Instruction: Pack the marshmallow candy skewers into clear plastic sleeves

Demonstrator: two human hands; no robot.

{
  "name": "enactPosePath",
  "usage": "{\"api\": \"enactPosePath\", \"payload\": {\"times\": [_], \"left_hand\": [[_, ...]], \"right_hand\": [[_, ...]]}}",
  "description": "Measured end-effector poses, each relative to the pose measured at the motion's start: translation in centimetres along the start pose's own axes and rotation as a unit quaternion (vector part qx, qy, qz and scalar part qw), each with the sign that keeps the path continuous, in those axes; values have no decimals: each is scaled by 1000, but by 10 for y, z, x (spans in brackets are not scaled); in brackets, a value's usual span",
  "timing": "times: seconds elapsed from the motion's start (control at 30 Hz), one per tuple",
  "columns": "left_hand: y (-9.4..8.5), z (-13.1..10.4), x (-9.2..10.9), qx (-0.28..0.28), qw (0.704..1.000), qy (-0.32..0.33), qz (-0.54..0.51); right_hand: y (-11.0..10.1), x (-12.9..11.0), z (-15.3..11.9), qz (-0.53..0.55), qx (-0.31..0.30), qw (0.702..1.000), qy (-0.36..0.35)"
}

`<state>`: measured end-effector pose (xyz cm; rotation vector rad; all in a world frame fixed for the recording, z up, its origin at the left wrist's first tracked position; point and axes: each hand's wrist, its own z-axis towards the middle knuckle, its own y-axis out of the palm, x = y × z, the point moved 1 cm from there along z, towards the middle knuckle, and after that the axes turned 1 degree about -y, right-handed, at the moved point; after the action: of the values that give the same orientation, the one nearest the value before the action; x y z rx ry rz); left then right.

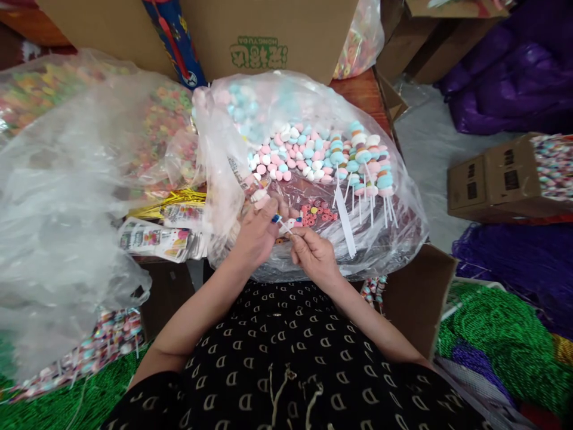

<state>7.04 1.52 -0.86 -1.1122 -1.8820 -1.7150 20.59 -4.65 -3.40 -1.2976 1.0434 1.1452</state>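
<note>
Clear plastic bag (405, 242) spread before you, candy skewers (385, 179) at its right. Left hand (255, 236) curls by the far end of the white stick (287, 228), grip unclear; right hand (316, 254) pinches the near end. Likely skewer assembly; next calls for steady alignment.

Forearms (201, 310) converging; left hand (256, 236) curled, right hand (316, 254) pinching, thumb against forefinger.

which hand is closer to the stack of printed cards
Left. The left hand is to the right of the printed cards, not touching them; the right hand is farther right, beyond the left hand.
</note>
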Motion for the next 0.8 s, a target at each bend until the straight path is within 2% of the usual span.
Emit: {"api": "enactPosePath", "payload": {"times": [0.07, 0.13, 0.27, 0.33, 0.43, 0.57, 0.8], "left_hand": [[-1, -6, -11, -19, 999, -30, 4], [-5, -9, -13, -32, 999, -35, 12], [-14, -2, 11, -27, 999, 26, -8], [-16, 3, 26, -26, 997, 68, -26], [-17, 9, 37, 1, 996, 84, -33], [-13, 8, 29, 27, 996, 72, -48], [-8, 3, 13, 21, 998, 28, -59]], "right_hand": [[2, 0, 1, 18, 6, 1000, 17], [1, 1, 2, 57, 12, 998, 37], [-6, 3, 1, 111, -13, 992, 53], [-8, 3, 1, 99, -44, 993, 53], [-10, 2, 0, 49, -59, 996, 48], [-7, 0, 1, 7, -12, 999, 44], [7, 5, -2, 144, -54, 979, 130]]}}
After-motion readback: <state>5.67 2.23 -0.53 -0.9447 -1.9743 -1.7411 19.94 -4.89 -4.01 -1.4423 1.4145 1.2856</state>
